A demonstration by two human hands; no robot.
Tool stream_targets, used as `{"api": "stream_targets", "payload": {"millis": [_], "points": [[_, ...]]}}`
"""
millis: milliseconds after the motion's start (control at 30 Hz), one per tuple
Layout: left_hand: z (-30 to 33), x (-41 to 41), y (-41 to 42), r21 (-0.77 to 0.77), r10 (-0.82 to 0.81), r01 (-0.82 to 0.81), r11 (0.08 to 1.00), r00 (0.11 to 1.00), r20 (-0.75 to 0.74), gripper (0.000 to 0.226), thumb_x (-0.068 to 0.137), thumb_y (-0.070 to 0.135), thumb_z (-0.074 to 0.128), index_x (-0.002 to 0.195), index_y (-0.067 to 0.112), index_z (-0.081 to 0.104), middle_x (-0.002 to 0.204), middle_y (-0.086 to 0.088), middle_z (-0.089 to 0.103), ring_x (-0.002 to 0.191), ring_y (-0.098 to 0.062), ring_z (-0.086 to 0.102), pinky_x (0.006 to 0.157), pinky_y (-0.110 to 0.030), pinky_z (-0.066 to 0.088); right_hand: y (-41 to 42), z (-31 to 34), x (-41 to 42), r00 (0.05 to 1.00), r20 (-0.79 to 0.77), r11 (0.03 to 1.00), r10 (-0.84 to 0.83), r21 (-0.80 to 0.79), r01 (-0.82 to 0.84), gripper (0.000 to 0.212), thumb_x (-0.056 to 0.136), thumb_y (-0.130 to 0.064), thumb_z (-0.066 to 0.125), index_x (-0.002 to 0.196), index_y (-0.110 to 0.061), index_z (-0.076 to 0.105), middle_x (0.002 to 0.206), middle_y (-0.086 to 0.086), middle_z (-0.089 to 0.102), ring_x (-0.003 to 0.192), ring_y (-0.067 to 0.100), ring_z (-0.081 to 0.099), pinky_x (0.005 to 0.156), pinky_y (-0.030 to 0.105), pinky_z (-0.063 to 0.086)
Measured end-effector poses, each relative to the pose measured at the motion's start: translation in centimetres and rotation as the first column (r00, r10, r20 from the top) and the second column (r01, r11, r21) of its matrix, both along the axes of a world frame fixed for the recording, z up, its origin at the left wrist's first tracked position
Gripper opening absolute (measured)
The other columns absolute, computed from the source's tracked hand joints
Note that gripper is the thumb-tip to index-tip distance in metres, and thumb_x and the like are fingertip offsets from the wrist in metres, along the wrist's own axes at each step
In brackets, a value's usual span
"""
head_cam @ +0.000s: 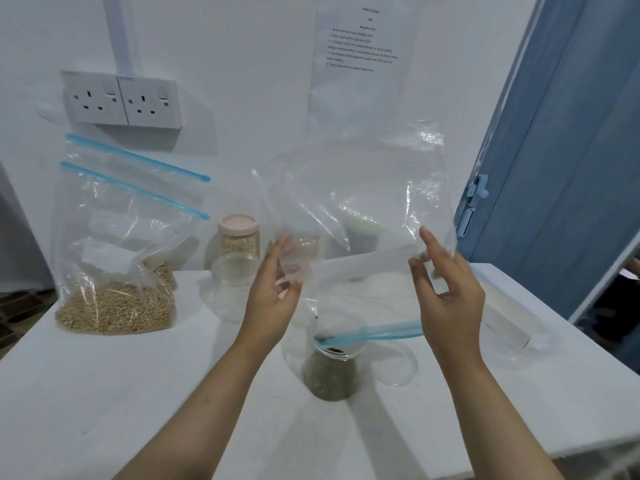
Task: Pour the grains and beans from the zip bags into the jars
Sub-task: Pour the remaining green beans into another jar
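Both forearms reach up from the bottom edge over the white table (104,393), palms turned towards each other, raised on either side of a large, clear, crumpled zip bag (363,188) that is upside down, its blue zip strip (377,332) hanging at the bottom. The left hand (273,292) is at the bag's left edge, the right hand (446,289) at its right edge.

The bag's film is so transparent that its outline is hard to follow, and it veils two jars by the wall: one with pale grain (304,242) and one with a green lid (362,233), both blurred. The bag looks empty, though that is not certain through the creases.

The left hand's fingers are loosely spread and slightly bent, thumb and fingertips meeting the film; it seems a light pinch, but I cannot tell for sure. The right hand's fingers are half curled, with thumb and forefinger closing on the bag's edge.

The zip strip dips into the mouth of a clear jar of dark green beans (332,368), which stands near the middle of the table, between the wrists. Left of it stands an empty clear jar (233,289), and behind that a jar of pale beans with a pink lid (239,237). Further left, a second zip bag holding tan beans (117,258) leans against the wall below a white double socket (121,98).
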State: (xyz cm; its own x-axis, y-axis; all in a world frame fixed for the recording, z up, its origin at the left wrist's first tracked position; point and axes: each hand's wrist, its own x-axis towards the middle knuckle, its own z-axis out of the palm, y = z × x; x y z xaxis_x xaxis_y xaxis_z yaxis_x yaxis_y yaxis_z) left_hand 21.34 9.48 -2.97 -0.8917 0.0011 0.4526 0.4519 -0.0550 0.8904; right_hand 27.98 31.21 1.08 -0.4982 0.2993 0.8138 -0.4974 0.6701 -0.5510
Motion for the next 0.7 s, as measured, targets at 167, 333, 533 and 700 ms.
{"api": "stream_targets", "payload": {"millis": [167,333,533,700], "points": [[0.7,-0.6,0.7,-0.04,0.011,-0.013,0.999,0.999,-0.053,0.082,0.092,-0.011,0.055,0.131,0.06,0.043,0.137,0.025,0.051,0.119,-0.01,0.058,0.095,-0.028,0.051,1.3,-0.2,0.6,0.997,0.054,0.998,0.051,-0.036,-0.049,0.048,0.094,-0.01,0.065,0.137,-0.03,0.057,0.081,-0.02,0.055,0.076,0.014,0.049,0.078,0.009,0.04],[1.1,-1.3,1.1,-0.066,0.026,-0.033,0.997,0.995,-0.097,0.079,0.091,-0.015,0.052,0.132,0.052,0.045,0.125,0.032,0.053,0.113,-0.012,0.06,0.09,-0.025,0.051,2.3,-0.7,0.7,0.99,0.125,0.998,0.062,-0.021,-0.06,0.055,0.091,-0.016,0.07,0.138,-0.04,0.053,0.087,-0.026,0.06,0.075,0.015,0.05,0.075,0.005,0.039],[1.3,-1.7,1.7,-0.08,-0.003,-0.008,0.997,0.992,-0.128,0.078,0.093,-0.005,0.058,0.131,0.062,0.046,0.144,0.014,0.046,0.133,-0.013,0.049,0.105,-0.031,0.047,2.8,-1.0,0.8,0.997,0.054,0.996,0.063,-0.067,-0.059,0.049,0.093,-0.019,0.069,0.134,-0.041,0.056,0.094,-0.032,0.064,0.078,0.013,0.051,0.073,0.013,0.042],[-0.4,-0.4,2.2,-0.162,-0.132,0.124,0.979,0.991,-0.035,0.09,0.091,0.008,0.069,0.129,0.078,0.026,0.133,0.052,0.036,0.122,0.023,0.039,0.105,-0.024,0.04,3.1,-1.4,1.2,0.995,0.056,0.993,0.088,-0.082,-0.084,0.047,0.092,-0.025,0.066,0.13,-0.05,0.053,0.098,-0.035,0.064,0.084,0.018,0.053,0.077,0.023,0.044]]}}
